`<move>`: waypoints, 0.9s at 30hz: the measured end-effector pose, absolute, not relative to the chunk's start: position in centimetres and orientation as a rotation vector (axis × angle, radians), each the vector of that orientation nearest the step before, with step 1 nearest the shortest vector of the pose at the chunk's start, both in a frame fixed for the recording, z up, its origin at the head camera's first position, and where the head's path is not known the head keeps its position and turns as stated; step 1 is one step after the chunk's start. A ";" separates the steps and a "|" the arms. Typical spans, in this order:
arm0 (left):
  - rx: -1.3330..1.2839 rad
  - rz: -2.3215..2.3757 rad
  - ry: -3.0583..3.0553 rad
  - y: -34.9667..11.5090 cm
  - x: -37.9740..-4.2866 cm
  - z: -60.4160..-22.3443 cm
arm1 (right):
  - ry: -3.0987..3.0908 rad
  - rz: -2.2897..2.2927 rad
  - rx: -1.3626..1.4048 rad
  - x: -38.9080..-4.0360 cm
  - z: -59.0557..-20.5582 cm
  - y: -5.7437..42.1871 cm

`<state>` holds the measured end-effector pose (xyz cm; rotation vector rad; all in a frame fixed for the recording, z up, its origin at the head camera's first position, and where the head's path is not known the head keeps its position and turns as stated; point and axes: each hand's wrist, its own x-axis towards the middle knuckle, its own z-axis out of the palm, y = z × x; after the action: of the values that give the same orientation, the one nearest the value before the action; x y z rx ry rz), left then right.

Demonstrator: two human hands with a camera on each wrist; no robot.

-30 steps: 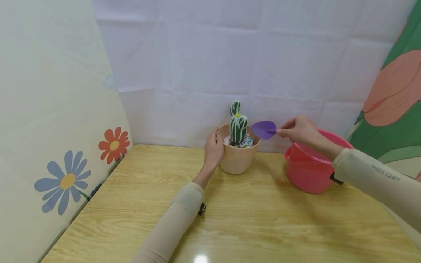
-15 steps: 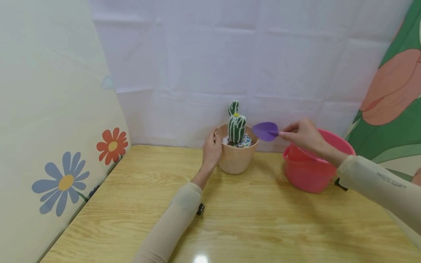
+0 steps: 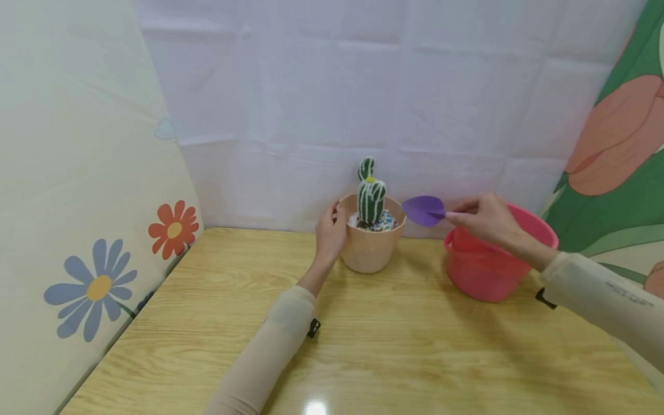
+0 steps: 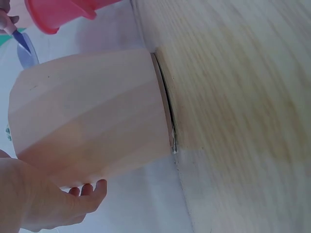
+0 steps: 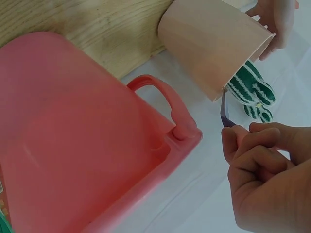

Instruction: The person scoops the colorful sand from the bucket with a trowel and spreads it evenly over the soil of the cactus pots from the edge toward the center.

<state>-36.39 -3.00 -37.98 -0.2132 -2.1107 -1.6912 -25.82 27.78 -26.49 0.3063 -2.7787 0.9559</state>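
One bucket (image 3: 482, 274) stands near the table (image 3: 394, 357)'s far edge; beside it, the right hand (image 3: 490, 222), curled, pinches a trowel (image 3: 424, 211). Closer to that edge, the half-curled left hand (image 3: 330, 233) holds the pot (image 3: 369, 252); weak holding may let the blade tilt it.

Nothing legible in any of the three views. Head view: one small dark marking (image 3: 630, 293) on the right sleeve (image 3: 596, 291), set along the forearm; possibly lettering, but too blurred to make out any letter, number or brand.
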 end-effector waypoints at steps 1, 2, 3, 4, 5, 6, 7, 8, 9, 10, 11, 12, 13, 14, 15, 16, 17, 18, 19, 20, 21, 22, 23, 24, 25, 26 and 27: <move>-0.210 -1.693 -2.104 -3.0 -36.3 -37.9 | -2.783 0.955 0.303 -25.8 -26.5 27.9; -0.211 -1.697 -2.096 -2.9 -36.3 -37.7 | -2.786 0.956 0.300 -25.7 -26.5 27.9; -0.212 -1.702 -2.088 -2.9 -36.2 -37.6 | -2.787 0.958 0.299 -25.6 -26.5 28.0; -0.215 -1.704 -2.079 -2.9 -36.2 -37.5 | -2.789 0.962 0.296 -25.6 -26.5 28.1; -0.216 -1.701 -2.072 -2.8 -36.1 -37.3 | -2.791 0.966 0.293 -25.6 -26.4 28.2; -0.222 -1.701 -2.062 -2.8 -36.0 -37.1 | -2.793 0.976 0.287 -25.5 -26.4 28.3; -0.226 -1.697 -2.052 -2.7 -35.9 -36.9 | -2.795 0.986 0.277 -25.5 -26.3 28.4; -0.230 -1.694 -2.042 -2.7 -35.7 -36.8 | -2.796 0.988 0.265 -25.4 -26.3 28.4; -0.232 -1.687 -2.034 -2.6 -35.6 -36.6 | -2.798 0.995 0.253 -25.3 -26.2 28.5; -0.234 -1.681 -2.026 -2.5 -35.5 -36.4 | -2.801 0.993 0.249 -25.3 -26.1 28.6; -0.234 -1.675 -2.018 -2.5 -35.3 -36.2 | -2.801 0.995 0.246 -25.2 -26.1 28.7; -0.235 -1.671 -2.010 -2.4 -35.2 -36.1 | -2.801 0.994 0.245 -25.2 -26.0 28.7; -0.236 -1.670 -2.004 -2.3 -35.0 -35.9 | -2.797 0.990 0.244 -25.1 -26.0 28.8; -0.239 -1.670 -1.998 -2.2 -34.9 -35.7 | -2.791 0.983 0.248 -25.1 -25.9 28.9; -0.239 -1.666 -1.996 -2.1 -34.8 -35.6 | -2.784 0.977 0.251 -25.0 -25.8 29.0; -0.241 -1.663 -1.992 -2.1 -34.7 -35.5 | -2.777 0.971 0.252 -25.0 -25.8 29.1; -0.242 -1.658 -1.991 -2.0 -34.5 -35.3 | -2.770 0.973 0.251 -25.0 -25.7 29.1; -0.248 -1.650 -1.989 -1.9 -34.4 -35.2 | -2.762 0.967 0.246 -24.9 -25.7 29.3; -0.260 -1.634 -1.985 -1.8 -34.4 -35.1 | -2.755 0.968 0.240 -24.9 -25.6 29.4; -0.271 -1.616 -1.984 -1.8 -34.3 -35.0 | -2.753 0.967 0.234 -24.8 -25.5 29.5; -0.283 -1.593 -1.985 -1.7 -34.2 -34.9 | -2.753 0.966 0.229 -24.7 -25.4 29.6; -0.300 -1.570 -1.981 -1.6 -34.1 -34.8 | -2.753 0.967 0.225 -24.6 -25.2 29.8; -0.318 -1.539 -1.981 -1.5 -33.9 -34.7 | -2.757 0.965 0.216 -24.5 -25.1 29.9; -0.341 -1.509 -1.977 -1.5 -33.8 -34.7 | -2.759 0.960 0.207 -24.4 -25.0 30.1; -0.363 -1.477 -1.973 -1.3 -33.7 -34.6 | -2.762 0.961 0.200 -24.3 -24.8 30.4; -0.379 -1.449 -1.973 -1.2 -33.6 -34.5 | -2.765 0.957 0.190 -24.2 -24.7 30.6; -0.402 -1.419 -1.967 -1.1 -33.5 -34.4 | -2.769 0.948 0.178 -24.1 -24.6 30.8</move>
<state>-33.49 -1.07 -34.44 -0.4019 -1.9673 -1.4192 -24.12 30.80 -24.62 0.1779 -2.7693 0.9479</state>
